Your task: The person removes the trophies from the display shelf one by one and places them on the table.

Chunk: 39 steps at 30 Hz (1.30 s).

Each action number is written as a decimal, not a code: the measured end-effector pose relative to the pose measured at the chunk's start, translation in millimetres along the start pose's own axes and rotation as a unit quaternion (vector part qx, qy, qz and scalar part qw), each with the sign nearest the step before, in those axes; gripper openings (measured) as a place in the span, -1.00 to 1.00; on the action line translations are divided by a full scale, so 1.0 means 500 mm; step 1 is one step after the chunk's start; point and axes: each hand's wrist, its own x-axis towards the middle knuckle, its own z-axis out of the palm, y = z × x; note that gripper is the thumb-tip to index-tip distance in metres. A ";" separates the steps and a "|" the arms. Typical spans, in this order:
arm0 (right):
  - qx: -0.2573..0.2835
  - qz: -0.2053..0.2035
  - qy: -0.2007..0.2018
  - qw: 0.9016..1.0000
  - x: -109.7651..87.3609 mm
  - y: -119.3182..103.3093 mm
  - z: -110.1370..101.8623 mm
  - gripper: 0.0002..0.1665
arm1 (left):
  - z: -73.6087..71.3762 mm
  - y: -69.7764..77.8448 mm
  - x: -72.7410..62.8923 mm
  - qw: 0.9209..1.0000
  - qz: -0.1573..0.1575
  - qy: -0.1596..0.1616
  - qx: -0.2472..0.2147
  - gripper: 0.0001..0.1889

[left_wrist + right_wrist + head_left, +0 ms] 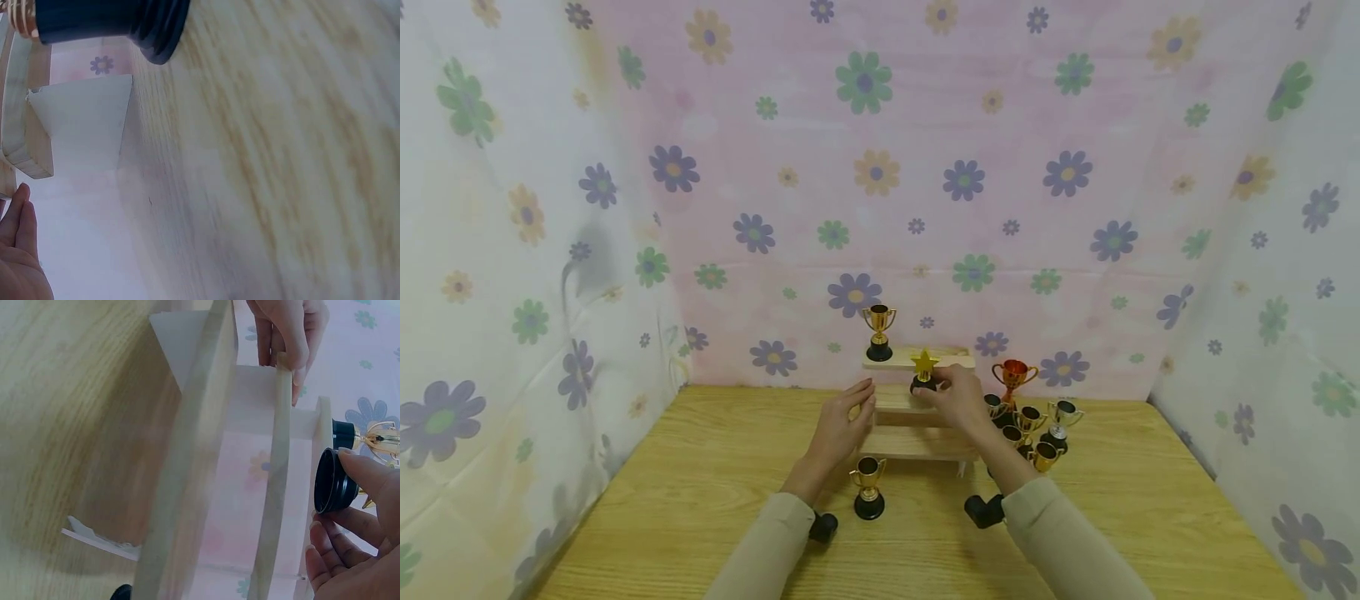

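Observation:
My right hand (961,402) pinches the black base of a small gold star trophy (925,365), holding it above the middle board of a wooden tiered stand (917,450). In the right wrist view the trophy's round base (335,482) is tilted between thumb and fingers. My left hand (838,425) grips the left end of the middle board, with fingers on both sides of it in the right wrist view. A gold cup trophy (878,332) stands on the top board's left end. Another gold cup trophy (868,487) stands on the table before the stand.
Several cup trophies crowd right of the stand, including a red one (1015,375) and a silver one (1062,423). Black objects (985,510) lie beside both forearms. A flowered cloth (917,167) encloses the wooden table (700,500) at the back and sides.

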 end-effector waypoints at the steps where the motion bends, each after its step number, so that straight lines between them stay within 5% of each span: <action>1: 0.001 -0.001 0.000 1.000 -0.002 0.001 0.002 -0.46 | 0.000 0.000 0.000 1.000 0.003 0.001 0.000 -0.63; 12: 0.006 -0.031 0.001 1.000 -0.030 0.013 0.019 -0.81 | -0.002 0.000 -0.001 1.000 0.004 0.002 -0.001 -0.63; 39: 0.019 -0.049 -0.015 0.998 -0.097 0.037 0.033 -0.62 | 0.002 -0.006 -0.001 1.000 -0.002 0.001 0.002 -0.63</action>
